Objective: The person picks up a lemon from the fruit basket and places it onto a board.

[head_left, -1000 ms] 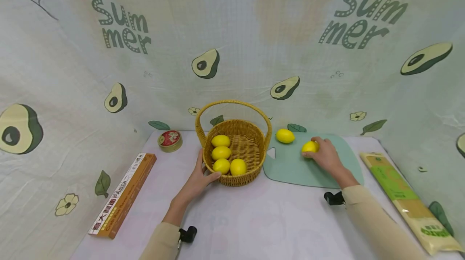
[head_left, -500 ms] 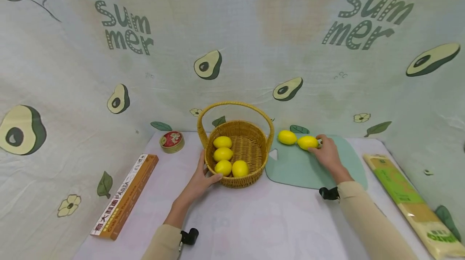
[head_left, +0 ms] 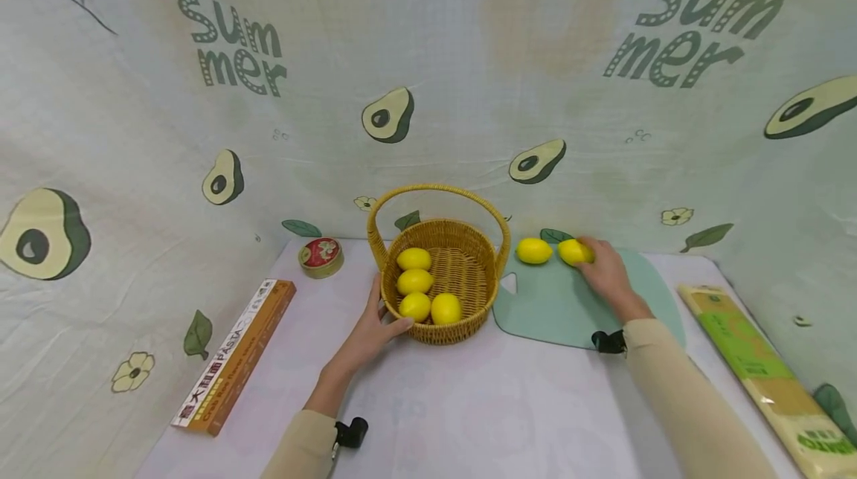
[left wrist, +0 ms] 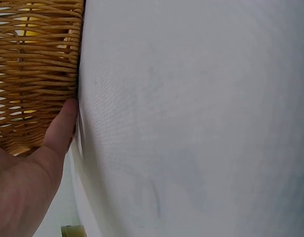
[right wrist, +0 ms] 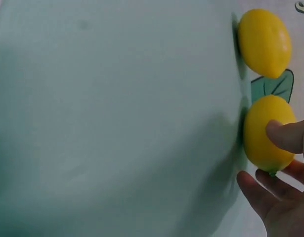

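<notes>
"One broad white cloth backdrop [head_left: 462,40] printed with green avocados rises behind everything; what lies before it?"

"A table [head_left: 482,404] covered in pale cloth; on its right half, a flat, rounded, pale-green board [head_left: 569,315]; just left of that, a round golden-brown wicker basket [head_left: 469,278] with an arched handle."

"Next in size?"

"A long green-and-cream packet [head_left: 763,382] at the right; a slim white-and-orange pasta box [head_left: 237,356] at the left."

"The hands?"

"The left hand [head_left: 368,338] spreads thumb and fingers against the basket's near left side; the right hand [head_left: 608,274] reaches over the board."

"Smaller still?"

"A round red-and-gold tin [head_left: 321,256] near the box; then oval yellow lemons, four in the basket [head_left: 415,282], two apart at the board's back edge [head_left: 533,251]; the right hand pinches the right-hand lemon [right wrist: 268,113] at one end."
</notes>
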A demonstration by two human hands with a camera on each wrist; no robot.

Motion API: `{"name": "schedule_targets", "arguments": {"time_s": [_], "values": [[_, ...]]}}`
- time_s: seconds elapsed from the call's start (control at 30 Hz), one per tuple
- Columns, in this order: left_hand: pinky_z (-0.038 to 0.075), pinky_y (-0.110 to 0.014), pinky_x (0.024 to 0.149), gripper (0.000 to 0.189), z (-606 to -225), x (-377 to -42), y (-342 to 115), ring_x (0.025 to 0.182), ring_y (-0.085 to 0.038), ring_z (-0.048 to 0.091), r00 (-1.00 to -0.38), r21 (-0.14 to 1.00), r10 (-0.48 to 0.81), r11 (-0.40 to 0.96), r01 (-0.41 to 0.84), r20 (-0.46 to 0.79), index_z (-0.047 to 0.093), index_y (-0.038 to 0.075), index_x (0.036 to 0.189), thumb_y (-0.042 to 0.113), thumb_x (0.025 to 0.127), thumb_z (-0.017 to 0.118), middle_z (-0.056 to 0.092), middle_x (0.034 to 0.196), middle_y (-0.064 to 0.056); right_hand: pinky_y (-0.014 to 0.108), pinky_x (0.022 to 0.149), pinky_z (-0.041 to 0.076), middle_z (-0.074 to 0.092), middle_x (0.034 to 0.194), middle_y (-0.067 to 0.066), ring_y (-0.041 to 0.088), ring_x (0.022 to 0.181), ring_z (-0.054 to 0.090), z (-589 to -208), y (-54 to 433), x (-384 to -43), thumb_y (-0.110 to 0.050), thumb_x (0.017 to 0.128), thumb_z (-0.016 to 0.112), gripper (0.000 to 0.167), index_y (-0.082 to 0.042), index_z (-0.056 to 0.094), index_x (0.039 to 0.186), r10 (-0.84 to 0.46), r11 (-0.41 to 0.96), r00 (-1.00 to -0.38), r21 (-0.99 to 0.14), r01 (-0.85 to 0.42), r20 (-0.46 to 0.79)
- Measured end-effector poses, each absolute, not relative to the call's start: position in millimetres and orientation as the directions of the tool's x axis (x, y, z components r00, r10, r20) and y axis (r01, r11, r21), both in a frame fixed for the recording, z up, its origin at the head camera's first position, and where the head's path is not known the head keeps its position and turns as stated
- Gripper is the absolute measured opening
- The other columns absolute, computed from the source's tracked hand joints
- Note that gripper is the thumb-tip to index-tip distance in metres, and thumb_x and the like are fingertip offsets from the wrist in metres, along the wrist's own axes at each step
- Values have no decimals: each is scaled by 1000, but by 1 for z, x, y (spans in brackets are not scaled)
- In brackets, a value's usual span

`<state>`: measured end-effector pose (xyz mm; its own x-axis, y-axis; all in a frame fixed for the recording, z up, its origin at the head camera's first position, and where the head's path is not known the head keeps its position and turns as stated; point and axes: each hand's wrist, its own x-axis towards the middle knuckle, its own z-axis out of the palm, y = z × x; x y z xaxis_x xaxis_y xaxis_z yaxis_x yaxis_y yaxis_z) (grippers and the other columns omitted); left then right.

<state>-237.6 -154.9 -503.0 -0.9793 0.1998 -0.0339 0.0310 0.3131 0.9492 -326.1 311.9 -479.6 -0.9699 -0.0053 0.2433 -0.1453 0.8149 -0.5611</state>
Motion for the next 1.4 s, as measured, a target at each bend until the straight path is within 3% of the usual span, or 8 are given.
{"name": "schedule_targets", "arguments": {"time_s": [0.37, 0.6, 1.0, 1.4], "values": [[22, -63, 119, 110, -493, -235, -153, 152, -47, 13, -974, 953, 217, 305, -2, -71, -14, 34, 158, 29, 91, 73, -11, 168, -4, 67, 112, 29, 43, 145, 34, 52, 136, 36, -474, 317, -333, 9, 85, 52, 56, 9, 45, 141, -78, 789, -974, -584, -190, 212], [24, -63, 119, 110, -505, -238, -154, 152, -45, 16, -978, 953, 205, 300, 37, -26, -12, 44, 155, 36, 89, 75, -7, 169, 0, 67, 112, 28, 41, 146, 33, 51, 137, 34, -475, 320, -331, 10, 81, 52, 62, 9, 44, 143, -116, 791, -974, -576, -208, 193], [26, -63, 118, 111, -503, -235, -154, 151, -46, 19, -981, 948, 190, 318, 21, -42, -12, 47, 154, 41, 87, 76, -6, 169, -1, 67, 112, 27, 43, 146, 32, 50, 137, 35, -468, 321, -326, 10, 80, 55, 62, 8, 45, 141, -197, 808, -968, -534, -250, 155], [28, -63, 116, 112, -501, -234, -154, 151, -46, 19, -982, 943, 183, 333, 12, -52, -13, 46, 155, 44, 87, 75, -5, 169, -4, 69, 109, 32, 42, 148, 28, 49, 136, 38, -444, 310, -312, 6, 86, 59, 60, 1, 46, 145, -243, 837, -952, -455, -303, 187]]}}
